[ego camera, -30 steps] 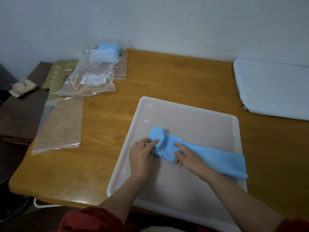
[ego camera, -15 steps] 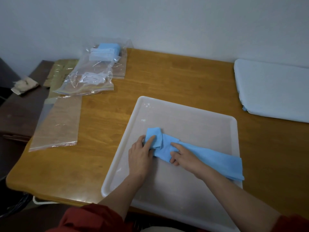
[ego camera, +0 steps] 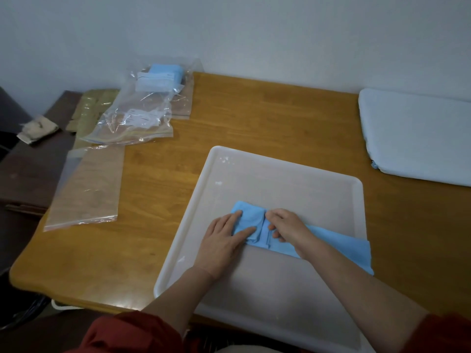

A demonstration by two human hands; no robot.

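Note:
A long folded blue cloth lies across a white plastic tray on the wooden table, its right end hanging over the tray's right rim. My left hand lies on the cloth's folded left end, fingers straight and pressing it flat. Just to the right, my right hand has its fingers curled down onto the cloth, pinching the fabric beside the fold. The part of the cloth under both hands is hidden.
Clear zip bags lie at the table's far left, one holding a blue folded item; a flat empty bag lies nearer. A pale blue pad occupies the far right. A dark side table stands left of the wooden table.
The cloth's left end has been folded over to the right and pressed flat. My left hand went from pinching that end to lying flat on it; my right hand shifted slightly right.

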